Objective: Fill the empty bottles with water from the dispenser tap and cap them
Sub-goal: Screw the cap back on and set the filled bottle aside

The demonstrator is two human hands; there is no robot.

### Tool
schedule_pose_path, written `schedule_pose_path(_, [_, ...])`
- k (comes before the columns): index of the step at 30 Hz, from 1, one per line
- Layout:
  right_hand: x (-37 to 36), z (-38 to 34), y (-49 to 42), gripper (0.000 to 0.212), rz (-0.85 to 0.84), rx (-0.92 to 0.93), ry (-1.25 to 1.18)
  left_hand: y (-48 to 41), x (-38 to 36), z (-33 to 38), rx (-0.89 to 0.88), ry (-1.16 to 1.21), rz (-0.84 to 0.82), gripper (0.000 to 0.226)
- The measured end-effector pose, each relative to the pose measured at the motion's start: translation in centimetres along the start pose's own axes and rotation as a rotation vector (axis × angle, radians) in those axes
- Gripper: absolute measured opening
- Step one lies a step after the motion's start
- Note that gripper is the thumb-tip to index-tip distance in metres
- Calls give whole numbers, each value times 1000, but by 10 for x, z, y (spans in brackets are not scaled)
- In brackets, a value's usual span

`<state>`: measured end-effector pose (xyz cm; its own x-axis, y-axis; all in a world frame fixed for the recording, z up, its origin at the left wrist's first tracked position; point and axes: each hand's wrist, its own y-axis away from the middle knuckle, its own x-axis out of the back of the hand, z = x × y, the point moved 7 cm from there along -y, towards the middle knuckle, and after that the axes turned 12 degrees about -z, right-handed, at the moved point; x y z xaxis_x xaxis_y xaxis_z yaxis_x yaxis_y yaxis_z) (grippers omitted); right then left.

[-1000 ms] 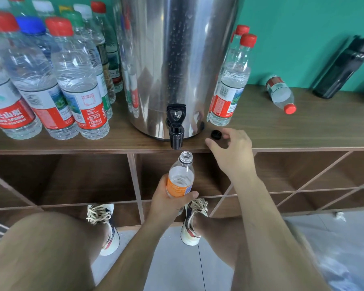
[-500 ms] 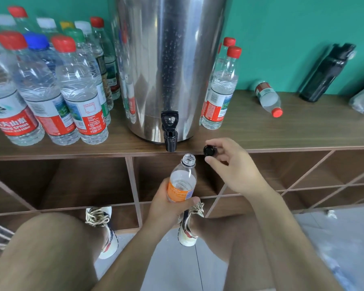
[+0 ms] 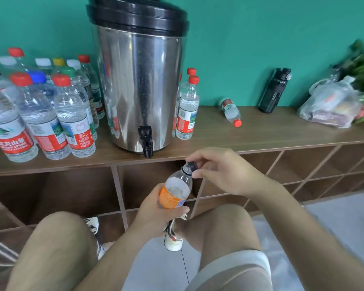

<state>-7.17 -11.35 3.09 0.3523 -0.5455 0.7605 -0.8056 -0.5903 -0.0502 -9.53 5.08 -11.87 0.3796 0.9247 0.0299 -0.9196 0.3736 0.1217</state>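
My left hand (image 3: 158, 213) grips a clear bottle with an orange label (image 3: 176, 191), water inside, held tilted below the shelf edge. My right hand (image 3: 221, 171) pinches a small black cap (image 3: 192, 166) against the bottle's mouth. The steel dispenser (image 3: 139, 85) with a black lid stands on the wooden shelf (image 3: 261, 133); its black tap (image 3: 147, 141) hangs over the shelf's front edge, above and left of the bottle. No water runs from it.
Several capped water bottles (image 3: 42, 116) crowd the shelf's left. Two red-capped bottles (image 3: 186, 108) stand right of the dispenser, one bottle (image 3: 231, 112) lies on its side, then a black flask (image 3: 274, 91) and a plastic bag (image 3: 328, 103). Open cubbies sit below; my knees are in front.
My right hand lifted the black cap off the shelf and brought it down to the bottle's mouth. The bottle moved down and away from the tap, and the view pulled back.
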Motion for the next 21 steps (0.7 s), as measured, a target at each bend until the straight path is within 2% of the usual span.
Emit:
schedule_pose_path(8, [43, -49, -1, 38, -88, 71, 166, 4, 0, 49, -82, -121, -24, 54])
schedule_pose_path(13, [65, -75, -15, 38, -137, 51, 320, 7, 4, 77, -93, -74, -79, 51])
schedule_pose_path(18, [87, -109, -24, 33, -191, 58, 400, 10, 5, 107, -98, -38, -221, 42])
schedule_pose_path(21, [106, -134, -22, 34, -168, 121, 440, 13, 1, 126, -115, 14, -344, 60])
